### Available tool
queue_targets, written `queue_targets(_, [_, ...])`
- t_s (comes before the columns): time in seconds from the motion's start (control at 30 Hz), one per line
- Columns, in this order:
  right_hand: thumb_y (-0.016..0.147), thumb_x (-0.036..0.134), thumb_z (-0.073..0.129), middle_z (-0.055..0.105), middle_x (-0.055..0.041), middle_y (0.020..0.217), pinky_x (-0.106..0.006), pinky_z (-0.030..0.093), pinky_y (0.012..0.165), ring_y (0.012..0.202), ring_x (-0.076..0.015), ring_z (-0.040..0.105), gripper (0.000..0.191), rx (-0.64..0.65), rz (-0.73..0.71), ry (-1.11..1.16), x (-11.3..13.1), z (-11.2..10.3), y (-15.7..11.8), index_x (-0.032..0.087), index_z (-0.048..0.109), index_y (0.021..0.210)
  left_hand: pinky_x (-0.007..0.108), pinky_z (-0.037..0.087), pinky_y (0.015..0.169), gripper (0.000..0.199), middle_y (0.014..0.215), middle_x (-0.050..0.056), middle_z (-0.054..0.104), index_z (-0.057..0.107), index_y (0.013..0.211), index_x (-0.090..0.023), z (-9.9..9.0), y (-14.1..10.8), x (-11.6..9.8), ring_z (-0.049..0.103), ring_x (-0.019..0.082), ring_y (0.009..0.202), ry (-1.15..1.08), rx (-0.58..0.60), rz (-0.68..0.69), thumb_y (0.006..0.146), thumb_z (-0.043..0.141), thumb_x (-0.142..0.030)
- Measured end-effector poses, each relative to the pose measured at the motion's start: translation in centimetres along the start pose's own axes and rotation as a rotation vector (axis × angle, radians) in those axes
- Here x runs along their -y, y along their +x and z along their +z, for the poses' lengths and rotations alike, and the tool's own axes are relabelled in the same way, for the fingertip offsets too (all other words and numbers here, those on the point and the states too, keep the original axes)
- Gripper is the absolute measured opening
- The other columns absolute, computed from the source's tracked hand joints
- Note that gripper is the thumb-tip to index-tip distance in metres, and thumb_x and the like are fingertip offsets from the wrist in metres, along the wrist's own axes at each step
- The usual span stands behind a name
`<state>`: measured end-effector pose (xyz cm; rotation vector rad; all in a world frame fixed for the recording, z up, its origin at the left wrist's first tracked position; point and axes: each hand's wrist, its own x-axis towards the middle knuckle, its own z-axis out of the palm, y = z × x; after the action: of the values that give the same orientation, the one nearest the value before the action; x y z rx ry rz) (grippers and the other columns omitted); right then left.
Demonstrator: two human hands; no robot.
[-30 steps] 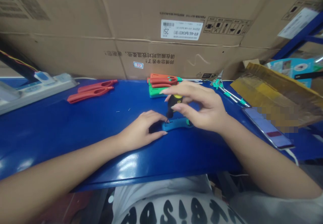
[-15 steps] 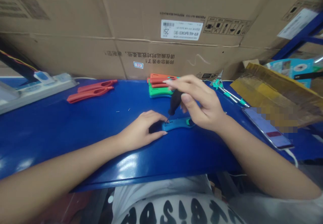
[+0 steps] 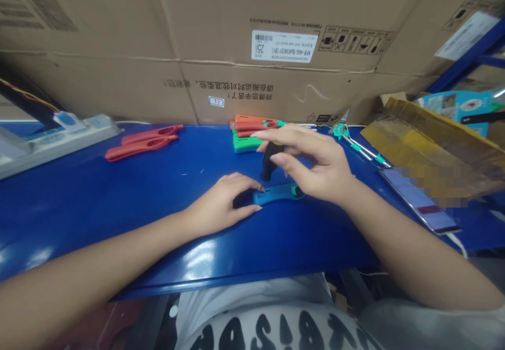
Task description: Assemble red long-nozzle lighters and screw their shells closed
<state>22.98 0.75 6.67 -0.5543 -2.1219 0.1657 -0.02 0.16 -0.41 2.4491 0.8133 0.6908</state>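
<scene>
On the blue tabletop lies a blue plastic handle (image 3: 275,194) with a green-and-black part at its right end. My left hand (image 3: 224,200) grips the left end of this handle between thumb and fingers. With my right hand (image 3: 315,163) I hold a black-handled screwdriver (image 3: 270,163), tilted slightly, its tip down at the handle's left end near my left fingertips. Whether the tip sits in a screw is too small to tell. Two tiny screws or pins (image 3: 202,171) lie on the table left of my hands.
Orange and green handles (image 3: 245,142) are stacked behind my hands. Two red handle shells (image 3: 144,145) lie at the left, near a white power strip (image 3: 59,140). Metal rods with green parts (image 3: 361,147), a phone (image 3: 420,200) and a taped box (image 3: 442,147) are at the right. A large carton (image 3: 221,34) stands behind.
My right fingers have shifted on the screwdriver's handle, spreading more and moving slightly left. The screwdriver leans a little differently. My left hand and the blue handle stay in place.
</scene>
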Motion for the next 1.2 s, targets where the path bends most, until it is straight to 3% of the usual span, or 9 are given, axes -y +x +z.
queue_targets(0.13, [0.096, 0.036, 0.063, 0.071, -0.0071, 0.106, -0.035, 0.059, 0.081, 0.093, -0.0195, 0.068, 0.027, -0.077, -0.087, -0.12, 0.09, 0.15, -0.14, 0.023, 0.069, 0.12, 0.042, 0.047, 0.103, 0.028, 0.12, 0.004, 0.071, 0.063, 0.118, -0.023, 0.0, 0.07, -0.09, 0.063, 0.024, 0.115, -0.002, 0.003, -0.01, 0.093, 0.069, -0.035])
queue_targets(0.23, [0.106, 0.029, 0.041, 0.068, -0.0074, 0.115, -0.032, 0.059, 0.075, 0.089, -0.016, 0.067, 0.037, 0.032, 0.055, 0.019, 0.16, 0.29, -0.23, 0.024, 0.056, 0.139, 0.042, 0.048, 0.102, 0.028, 0.119, 0.005, 0.071, 0.064, 0.118, -0.023, -0.04, 0.15, -0.1, 0.064, 0.024, 0.113, -0.008, 0.005, -0.009, 0.093, 0.069, -0.035])
queue_targets(0.33, [0.103, 0.034, 0.052, 0.071, -0.0042, 0.112, -0.03, 0.058, 0.069, 0.074, -0.0128, 0.065, 0.035, 0.046, 0.105, 0.057, 0.1, 0.39, -0.25, 0.026, 0.058, 0.136, 0.042, 0.048, 0.102, 0.028, 0.119, 0.005, 0.072, 0.064, 0.118, -0.023, -0.06, 0.12, -0.06, 0.064, 0.024, 0.114, -0.002, 0.004, -0.007, 0.093, 0.069, -0.035])
queue_targets(0.43, [0.093, 0.038, 0.069, 0.073, -0.0059, 0.111, -0.035, 0.059, 0.081, 0.087, -0.0177, 0.068, 0.034, -0.044, -0.005, -0.07, 0.11, 0.41, -0.17, 0.024, 0.067, 0.124, 0.042, 0.048, 0.103, 0.029, 0.12, 0.005, 0.071, 0.063, 0.118, -0.023, -0.05, 0.06, -0.06, 0.064, 0.024, 0.115, 0.002, 0.001, -0.006, 0.093, 0.069, -0.034])
queue_targets(0.57, [0.103, 0.028, 0.048, 0.07, -0.0086, 0.121, -0.033, 0.06, 0.081, 0.106, -0.0186, 0.068, 0.036, 0.001, 0.075, 0.09, 0.33, 0.57, -0.12, 0.021, 0.059, 0.136, 0.042, 0.048, 0.102, 0.028, 0.118, 0.005, 0.072, 0.064, 0.118, -0.023, -0.03, 0.09, -0.11, 0.064, 0.024, 0.113, 0.002, 0.0, -0.008, 0.092, 0.07, -0.034])
queue_targets(0.67, [0.101, 0.028, 0.053, 0.072, -0.0064, 0.117, -0.03, 0.061, 0.071, 0.09, -0.0157, 0.07, 0.035, -0.011, 0.153, 0.146, 0.25, 0.7, -0.16, 0.022, 0.06, 0.135, 0.042, 0.048, 0.102, 0.028, 0.118, 0.005, 0.072, 0.064, 0.117, -0.023, -0.01, 0.09, -0.11, 0.064, 0.024, 0.114, -0.001, 0.002, -0.01, 0.093, 0.069, -0.034])
queue_targets(0.8, [0.09, 0.034, 0.072, 0.074, -0.0063, 0.11, -0.038, 0.061, 0.08, 0.084, -0.0192, 0.069, 0.028, -0.108, 0.027, -0.062, 0.04, 0.64, -0.12, 0.024, 0.07, 0.116, 0.042, 0.047, 0.102, 0.028, 0.12, 0.005, 0.071, 0.063, 0.118, -0.023, 0.02, 0.01, -0.08, 0.063, 0.024, 0.115, 0.002, 0.004, -0.006, 0.093, 0.069, -0.034])
queue_targets(1.03, [0.102, 0.03, 0.052, 0.068, -0.0063, 0.124, -0.024, 0.057, 0.06, 0.073, -0.0102, 0.066, 0.033, 0.037, 0.192, 0.173, 0.15, 0.53, -0.15, 0.024, 0.059, 0.134, 0.042, 0.048, 0.101, 0.028, 0.118, 0.005, 0.072, 0.064, 0.118, -0.023, -0.02, 0.08, -0.12, 0.064, 0.024, 0.113, -0.002, 0.002, -0.005, 0.093, 0.069, -0.034])
queue_targets(1.2, [0.094, 0.033, 0.065, 0.072, -0.0075, 0.114, -0.036, 0.06, 0.079, 0.091, -0.0193, 0.069, 0.027, -0.055, 0.076, -0.068, 0.0, 0.4, -0.14, 0.023, 0.067, 0.119, 0.044, 0.047, 0.102, 0.028, 0.12, 0.006, 0.071, 0.064, 0.118, -0.023, -0.04, 0.06, -0.1, 0.064, 0.025, 0.115, 0.004, 0.005, -0.007, 0.093, 0.069, -0.034])
